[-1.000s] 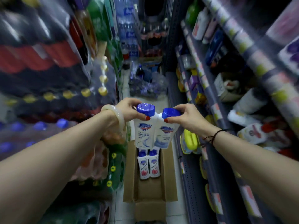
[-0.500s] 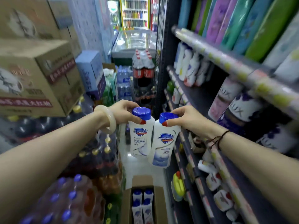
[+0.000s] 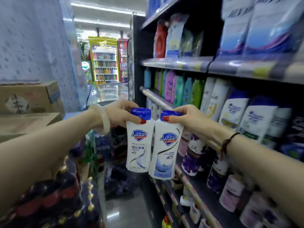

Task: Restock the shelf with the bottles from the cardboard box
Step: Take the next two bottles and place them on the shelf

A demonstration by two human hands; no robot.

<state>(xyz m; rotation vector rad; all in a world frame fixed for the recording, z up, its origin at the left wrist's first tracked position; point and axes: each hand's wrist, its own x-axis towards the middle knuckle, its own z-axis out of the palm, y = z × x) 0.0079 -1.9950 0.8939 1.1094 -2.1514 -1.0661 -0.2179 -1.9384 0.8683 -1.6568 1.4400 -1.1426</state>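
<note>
Stacked cartons [image 3: 29, 99] left; shrink-wrapped soda packs [image 3: 54, 199] below; drinks fridge [image 3: 105, 63] far end.

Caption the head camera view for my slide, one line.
Left hand grips one white blue-capped plastic bottle, right hand grips a second bottle, before the stocked dark shelf.

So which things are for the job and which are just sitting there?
For the job:
left hand, holding the left bottle
right hand, holding the right bottle
shelf

Just there:
brown boxes
drink packs
fridge
green bottle
</note>
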